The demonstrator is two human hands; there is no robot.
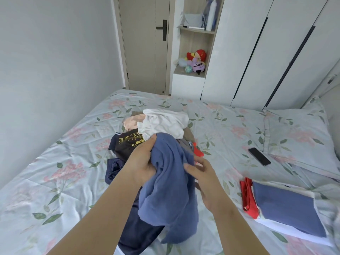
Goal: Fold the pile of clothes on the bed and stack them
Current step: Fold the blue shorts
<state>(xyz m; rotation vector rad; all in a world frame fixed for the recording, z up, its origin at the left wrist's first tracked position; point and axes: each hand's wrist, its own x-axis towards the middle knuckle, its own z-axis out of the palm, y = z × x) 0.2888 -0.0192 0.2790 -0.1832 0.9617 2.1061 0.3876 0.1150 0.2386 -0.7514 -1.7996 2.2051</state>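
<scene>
A crumpled blue garment (169, 192) hangs in front of me above the bed. My left hand (145, 162) grips its upper edge. My right hand (200, 172) pinches its right side with the fingertips. Behind it lies the pile of unfolded clothes (161, 124): a white piece on top, a pale pink one, a black shirt with a yellow print (128, 144), dark navy fabric (114, 170) and a bit of orange. At the right lies a stack of folded clothes (287, 208), blue on top of white, with red fabric (248, 197) at its left side.
The bed has a floral sheet (55, 172). A dark phone (259, 156) lies at the right near a floral pillow (298, 133). A wall runs along the left. A door (145, 43), a shelf with plush toys (195, 61) and white wardrobes (266, 52) stand beyond the bed.
</scene>
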